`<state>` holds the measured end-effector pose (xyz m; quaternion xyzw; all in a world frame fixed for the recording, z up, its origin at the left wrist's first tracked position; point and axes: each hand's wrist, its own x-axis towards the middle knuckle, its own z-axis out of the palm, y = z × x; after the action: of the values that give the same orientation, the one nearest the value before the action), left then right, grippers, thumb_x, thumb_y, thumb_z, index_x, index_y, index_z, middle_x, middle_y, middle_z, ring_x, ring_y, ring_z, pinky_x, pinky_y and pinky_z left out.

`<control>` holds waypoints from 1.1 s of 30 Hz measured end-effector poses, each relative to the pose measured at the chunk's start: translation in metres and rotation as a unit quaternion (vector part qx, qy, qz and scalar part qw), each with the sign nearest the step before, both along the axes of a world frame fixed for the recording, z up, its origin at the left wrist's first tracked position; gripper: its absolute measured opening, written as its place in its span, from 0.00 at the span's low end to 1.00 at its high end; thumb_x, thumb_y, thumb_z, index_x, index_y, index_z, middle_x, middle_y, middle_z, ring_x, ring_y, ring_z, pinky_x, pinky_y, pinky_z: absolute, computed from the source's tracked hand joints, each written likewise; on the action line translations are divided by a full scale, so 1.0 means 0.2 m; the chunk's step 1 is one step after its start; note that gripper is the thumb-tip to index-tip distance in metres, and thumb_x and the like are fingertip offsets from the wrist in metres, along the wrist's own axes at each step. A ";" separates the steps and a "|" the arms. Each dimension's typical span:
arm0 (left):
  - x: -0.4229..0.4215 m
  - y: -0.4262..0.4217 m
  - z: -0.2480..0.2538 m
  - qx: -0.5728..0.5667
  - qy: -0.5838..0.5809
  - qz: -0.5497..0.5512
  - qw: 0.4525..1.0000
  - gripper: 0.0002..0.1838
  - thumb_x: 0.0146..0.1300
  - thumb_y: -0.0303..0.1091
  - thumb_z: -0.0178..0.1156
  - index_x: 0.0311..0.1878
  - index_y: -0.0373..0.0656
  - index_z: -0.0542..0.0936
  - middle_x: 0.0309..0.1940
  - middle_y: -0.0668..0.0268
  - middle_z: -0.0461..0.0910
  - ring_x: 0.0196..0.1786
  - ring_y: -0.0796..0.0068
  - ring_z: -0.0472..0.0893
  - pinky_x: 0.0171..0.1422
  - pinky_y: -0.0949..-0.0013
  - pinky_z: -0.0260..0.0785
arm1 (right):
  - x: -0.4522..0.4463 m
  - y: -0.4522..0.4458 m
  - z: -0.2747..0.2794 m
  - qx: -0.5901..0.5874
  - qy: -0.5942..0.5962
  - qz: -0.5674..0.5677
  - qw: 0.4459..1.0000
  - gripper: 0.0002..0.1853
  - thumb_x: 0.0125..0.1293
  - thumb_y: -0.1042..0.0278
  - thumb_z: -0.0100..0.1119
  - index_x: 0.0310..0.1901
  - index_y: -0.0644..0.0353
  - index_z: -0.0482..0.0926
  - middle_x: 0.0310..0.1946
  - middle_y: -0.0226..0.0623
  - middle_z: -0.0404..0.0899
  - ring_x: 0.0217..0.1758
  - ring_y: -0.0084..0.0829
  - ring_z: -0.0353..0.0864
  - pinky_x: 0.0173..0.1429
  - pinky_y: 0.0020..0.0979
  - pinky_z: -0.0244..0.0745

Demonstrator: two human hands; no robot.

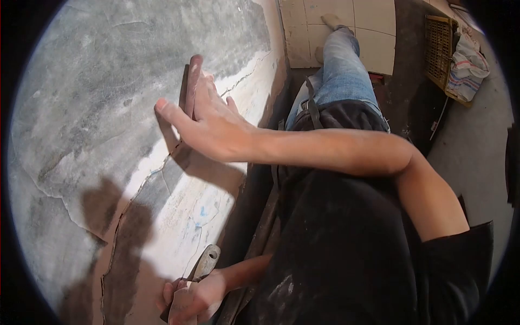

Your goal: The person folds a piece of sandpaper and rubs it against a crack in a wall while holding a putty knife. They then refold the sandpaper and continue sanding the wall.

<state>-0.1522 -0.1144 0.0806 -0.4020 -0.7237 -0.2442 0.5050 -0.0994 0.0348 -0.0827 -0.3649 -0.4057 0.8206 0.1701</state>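
My right hand (211, 116) reaches across my body to the wall (108, 70), fingers stretched out and thumb apart, holding nothing. Its shadow falls close beside the fingers; whether the fingertips touch the surface I cannot tell. Low in the view, my left hand (208, 295) is closed around a putty knife, whose pale handle (207, 261) with a hole at its end sticks up past the fingers. A flat, pale piece (181, 303) shows at the same hand, perhaps a plaster flake. Grey, worn coating covers much of the wall, with a long crack (127, 208) along a bare white and brownish band.
My legs in jeans (341, 70) stretch toward the top. Pale tiles or panels (374, 32) lie near the feet. At the upper right stands a yellow-brown plastic crate (437, 51) beside a striped woven sack (467, 70), on a grey floor (460, 141).
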 end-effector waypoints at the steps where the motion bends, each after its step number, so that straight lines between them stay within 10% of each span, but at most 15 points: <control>1: -0.04 -0.05 0.03 -0.011 0.005 -0.018 1.000 0.30 0.78 0.46 0.32 0.29 0.35 0.75 0.26 0.56 0.80 0.21 0.76 0.72 0.22 0.77 0.66 | 0.01 -0.02 0.06 0.023 0.002 0.014 1.000 0.56 0.66 0.28 0.32 0.71 0.72 0.23 0.69 0.83 0.33 0.75 0.71 0.33 0.75 0.62 0.36; 6: -0.02 -0.01 0.00 -0.020 -0.015 -0.024 0.999 0.30 0.78 0.46 0.32 0.29 0.35 0.75 0.24 0.58 0.79 0.21 0.76 0.72 0.23 0.76 0.67 | 0.07 -0.02 0.15 0.038 0.029 0.067 0.997 0.56 0.66 0.27 0.31 0.71 0.74 0.22 0.67 0.85 0.35 0.75 0.71 0.34 0.76 0.60 0.35; 10: 0.02 0.02 0.01 0.016 -0.026 -0.002 1.000 0.31 0.78 0.46 0.33 0.29 0.35 0.77 0.23 0.60 0.79 0.21 0.78 0.72 0.25 0.76 0.67 | -0.12 -0.13 0.14 0.151 -0.142 -0.060 0.976 0.57 0.62 0.20 0.31 0.66 0.79 0.48 0.53 0.72 0.60 0.60 0.61 0.61 0.65 0.60 0.59; 13: 0.07 0.09 -0.04 0.073 -0.042 0.040 0.996 0.32 0.78 0.47 0.33 0.29 0.35 0.79 0.22 0.62 0.78 0.22 0.78 0.72 0.25 0.76 0.67 | -0.04 -0.19 0.22 0.166 -0.116 -0.051 0.978 0.58 0.62 0.20 0.30 0.65 0.82 0.50 0.55 0.71 0.58 0.58 0.60 0.65 0.64 0.60 0.60; 17: 0.05 0.04 -0.02 0.046 -0.052 0.044 0.997 0.32 0.78 0.48 0.34 0.29 0.34 0.79 0.22 0.63 0.79 0.23 0.78 0.73 0.26 0.76 0.68 | 0.00 -0.02 0.12 0.046 -0.034 0.069 0.996 0.61 0.63 0.21 0.28 0.70 0.81 0.29 0.68 0.84 0.36 0.75 0.71 0.42 0.74 0.61 0.46; 33: 0.05 0.05 -0.02 0.058 -0.032 0.015 0.998 0.31 0.78 0.47 0.34 0.27 0.36 0.77 0.22 0.62 0.79 0.21 0.77 0.72 0.24 0.77 0.68 | 0.01 0.02 0.08 0.009 -0.022 0.055 0.998 0.59 0.65 0.24 0.31 0.70 0.77 0.24 0.69 0.81 0.39 0.76 0.69 0.36 0.74 0.62 0.43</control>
<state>-0.1415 -0.1044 0.0774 -0.3530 -0.7303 -0.2909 0.5074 -0.0972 0.0393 -0.0674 -0.3587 -0.4359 0.8169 0.1184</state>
